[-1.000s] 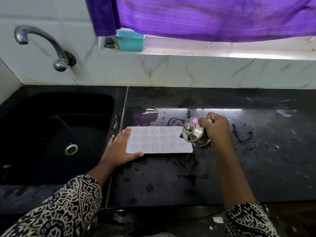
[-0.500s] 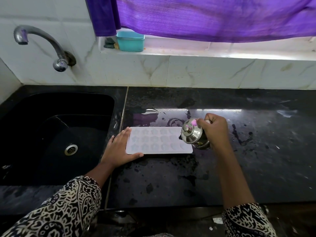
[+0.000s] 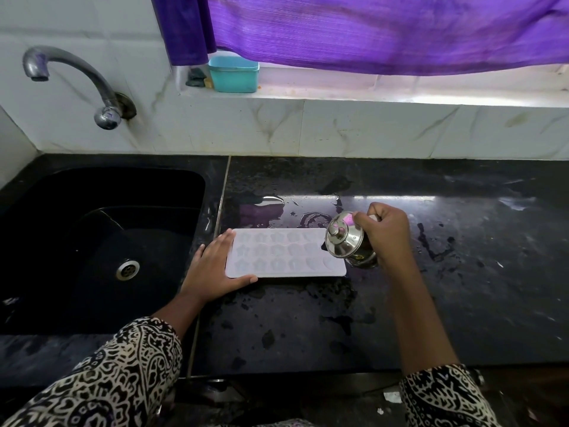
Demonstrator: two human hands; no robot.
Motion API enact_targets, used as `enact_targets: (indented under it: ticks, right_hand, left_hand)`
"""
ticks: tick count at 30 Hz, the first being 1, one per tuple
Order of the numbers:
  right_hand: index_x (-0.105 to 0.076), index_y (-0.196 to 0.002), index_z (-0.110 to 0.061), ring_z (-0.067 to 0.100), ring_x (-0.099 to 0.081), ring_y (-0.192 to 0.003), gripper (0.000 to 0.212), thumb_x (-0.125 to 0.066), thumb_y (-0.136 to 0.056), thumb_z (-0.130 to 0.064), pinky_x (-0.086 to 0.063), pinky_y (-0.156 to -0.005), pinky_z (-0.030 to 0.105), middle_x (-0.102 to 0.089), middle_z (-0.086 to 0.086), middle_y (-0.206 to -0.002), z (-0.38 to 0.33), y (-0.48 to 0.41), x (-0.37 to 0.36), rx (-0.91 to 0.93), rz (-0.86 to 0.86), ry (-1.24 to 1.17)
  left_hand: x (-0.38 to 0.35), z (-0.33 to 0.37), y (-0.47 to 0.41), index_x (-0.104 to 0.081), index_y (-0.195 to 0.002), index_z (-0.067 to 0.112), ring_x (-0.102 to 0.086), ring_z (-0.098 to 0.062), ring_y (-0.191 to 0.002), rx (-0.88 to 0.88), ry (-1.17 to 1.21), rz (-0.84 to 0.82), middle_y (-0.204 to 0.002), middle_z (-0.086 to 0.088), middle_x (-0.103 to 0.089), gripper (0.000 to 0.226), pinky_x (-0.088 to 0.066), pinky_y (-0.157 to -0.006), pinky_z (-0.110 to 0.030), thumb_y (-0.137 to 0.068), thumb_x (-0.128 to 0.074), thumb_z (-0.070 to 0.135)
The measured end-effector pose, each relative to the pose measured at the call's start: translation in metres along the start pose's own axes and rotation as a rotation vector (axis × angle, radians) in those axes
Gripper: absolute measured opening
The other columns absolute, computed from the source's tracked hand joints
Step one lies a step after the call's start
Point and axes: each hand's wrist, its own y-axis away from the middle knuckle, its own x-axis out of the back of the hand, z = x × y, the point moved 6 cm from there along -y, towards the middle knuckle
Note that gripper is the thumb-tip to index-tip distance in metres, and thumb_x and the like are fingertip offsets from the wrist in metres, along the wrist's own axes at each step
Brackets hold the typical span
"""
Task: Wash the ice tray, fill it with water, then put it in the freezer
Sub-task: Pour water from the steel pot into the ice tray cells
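Lying flat on the black stone counter [image 3: 308, 328], close to its left edge where the black sink [image 3: 92, 241] is set in, a pale rectangular ice tray with rows of star-shaped moulds [image 3: 277, 257] has its long sides parallel to the counter's front edge. The left hand [image 3: 212, 269] rests on the tray's left end with its fingers straight and together, the thumb stretched along the tray's near edge, pressing rather than gripping. The right hand [image 3: 386, 238] has its fingers curled round a small shiny steel pot with a knobbed lid [image 3: 345, 240], which is tipped over on its side so that the lid faces left over the tray's right end; the pot's lower body appears to be at or just above the counter beside that end, though contact cannot be told. Whether any water is leaving the pot cannot be told either. A shallow puddle [image 3: 308, 215] gleams on the counter just behind the tray, and darker wet blotches spread toward the front edge. A round metal drain [image 3: 127, 269] shows in the sink's floor, and a curved metal tap [image 3: 77, 75] juts from the white tiled wall above it. On the window ledge [image 3: 369, 94] behind the counter stands a teal plastic tub [image 3: 234, 73], under a hanging purple curtain [image 3: 369, 32]. Both forearms come out of black-and-white patterned sleeves [image 3: 107, 380].
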Motion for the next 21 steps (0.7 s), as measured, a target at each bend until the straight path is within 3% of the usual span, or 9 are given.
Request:
enact_targets:
  ticks: [11, 21]
  right_hand:
    - [-0.037, -0.045, -0.021, 0.003, -0.028, -0.039, 0.042, -0.072, -0.067, -0.015, -0.029, -0.049, 0.023, -0.034, -0.014, -0.037, -0.0008, -0.0037, -0.0006, 0.009, -0.004, -0.003]
    - [-0.034, -0.048, -0.019, 0.01, -0.028, -0.045, 0.042, -0.071, -0.068, -0.015, -0.029, -0.052, 0.027, -0.031, -0.013, -0.04, -0.0037, -0.0048, -0.0008, 0.034, -0.001, 0.009]
  left_hand:
    - [0.0009, 0.001, 0.0001, -0.016, -0.155, 0.024, -0.021, -0.01, -0.147, 0.0, 0.0, 0.0, -0.162, 0.01, -0.017, 0.131, -0.011, -0.12, -0.045, -0.051, -0.028, 0.102]
    - [0.0013, 0.001, 0.0002, -0.017, -0.155, 0.023, -0.021, -0.01, -0.147, 0.001, 0.005, -0.001, -0.162, 0.009, -0.017, 0.13, -0.011, -0.12, -0.045, -0.051, -0.032, 0.1]
